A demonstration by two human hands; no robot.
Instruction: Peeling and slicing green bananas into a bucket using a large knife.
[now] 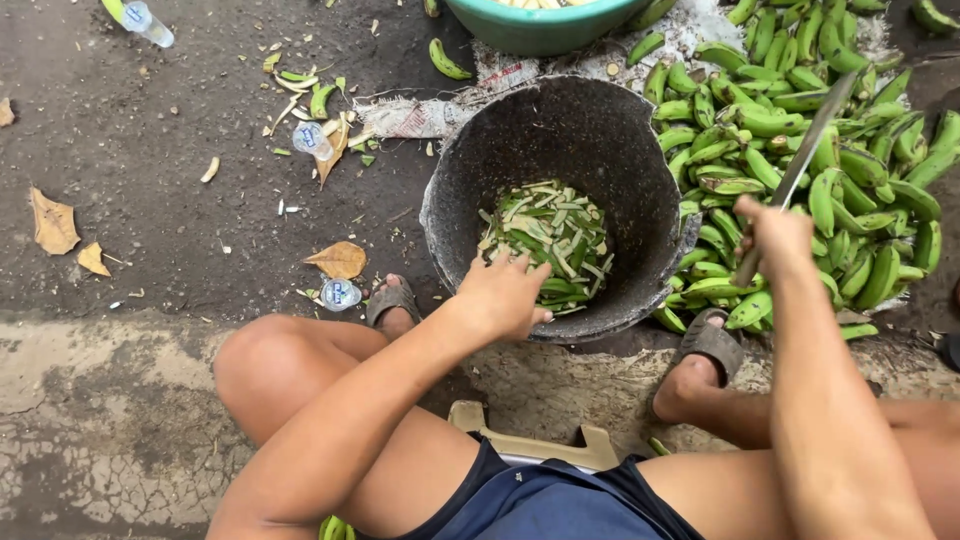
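left hand is hanging open over the peel scraps in the dark bucket | right hand is gripping a long knife, blade lying over the green banana pile | risk imo: blade is sitting close to bare forearm and sandalled feet, a slip is cutting skin

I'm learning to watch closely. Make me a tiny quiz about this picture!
1. True or false: the right hand holds a knife.
2. What lies inside the dark bucket?
A. water
B. green peels
C. stones
3. Fill in: the left hand reaches over the bucket's ____.

Key:
1. True.
2. B: green peels.
3. Rim, on the near side, beside the pile of green bananas.
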